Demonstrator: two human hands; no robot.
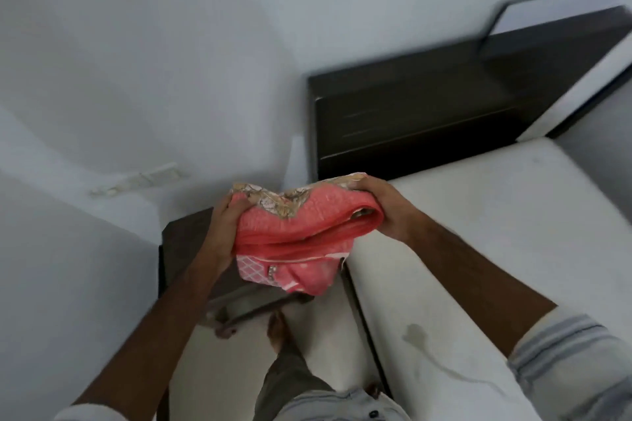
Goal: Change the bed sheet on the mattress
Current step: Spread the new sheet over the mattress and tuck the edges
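Both arms outstretched; left hand [224, 232] and right hand [383, 212] grip folded pink sheet [294, 232] ends.

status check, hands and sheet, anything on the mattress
Left hand and right hand both grip the folded pink sheet, held beside the bed. Mattress bare, stained. Nothing in the way.
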